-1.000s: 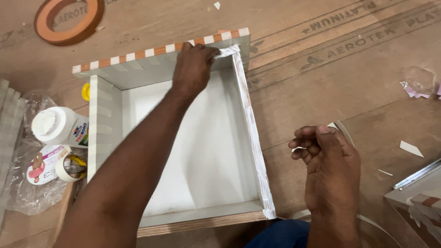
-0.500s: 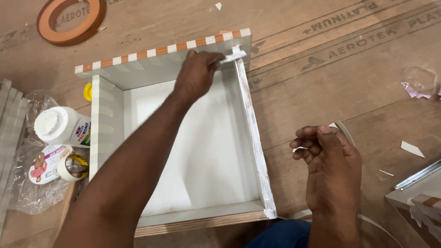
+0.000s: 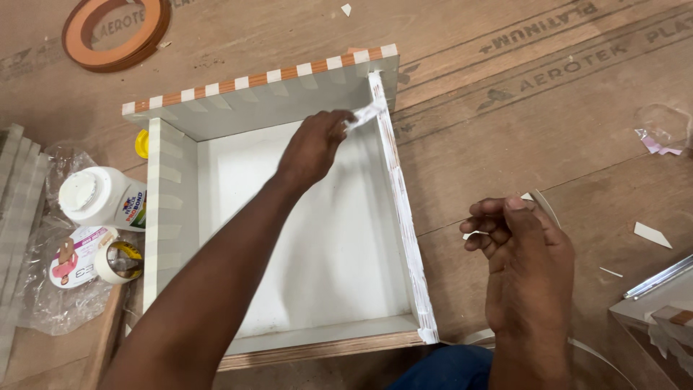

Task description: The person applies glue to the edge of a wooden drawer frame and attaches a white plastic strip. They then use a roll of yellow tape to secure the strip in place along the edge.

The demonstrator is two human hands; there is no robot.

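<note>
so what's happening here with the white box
A person kneels over a shallow white box lying on a brown board floor. The left hand reaches inside and pinches a pale strip near the far right corner, by the right wall, whose top edge looks smeared white. The right hand hovers off to the right, holding a small white scrap. A glue bottle and an orange tape roll lie to the left.

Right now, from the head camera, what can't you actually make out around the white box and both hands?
- Left hand: the whitish scrap at its fingertips is motion-blurred; unclear what it is.
- Right hand: curled fingers hide most of the small white piece they pinch.
- White box: the left forearm covers part of its floor.
- Metal strip: cut off by the right edge.
</note>
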